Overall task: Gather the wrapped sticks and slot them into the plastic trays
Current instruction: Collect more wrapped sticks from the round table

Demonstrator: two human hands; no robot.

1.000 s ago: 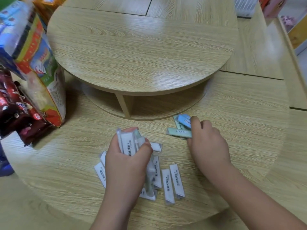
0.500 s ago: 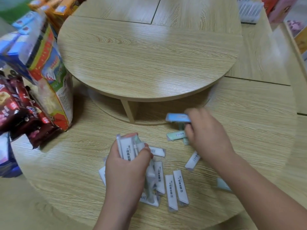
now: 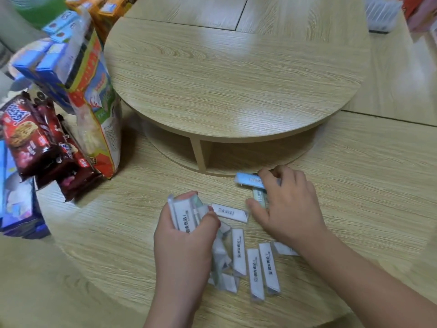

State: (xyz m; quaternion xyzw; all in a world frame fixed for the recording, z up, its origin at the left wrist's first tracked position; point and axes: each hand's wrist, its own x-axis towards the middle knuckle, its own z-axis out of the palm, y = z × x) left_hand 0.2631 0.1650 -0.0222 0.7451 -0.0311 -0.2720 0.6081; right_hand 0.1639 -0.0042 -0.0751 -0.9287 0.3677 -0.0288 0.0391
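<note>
On head view I see the left grip [image 3: 184, 242] clasping a bundle [image 3: 183, 215] of white, label-printed wrapped sticks. The right grip [image 3: 288, 209], at two o'clock of it, pinches a blue stick [image 3: 249, 180]. On the counter [image 3: 118, 233] at six lie loose white sticks [image 3: 237, 252].

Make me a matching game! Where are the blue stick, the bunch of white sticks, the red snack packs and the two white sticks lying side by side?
Things:
1. blue stick
2. bunch of white sticks
3. red snack packs
4. two white sticks side by side

Places:
a. gripped in the left hand
b. flat on the table, by the right forearm
c. in the fingers of the right hand
d. piled at the table's left edge

Pairs: 1-c, 2-a, 3-d, 4-b
</note>
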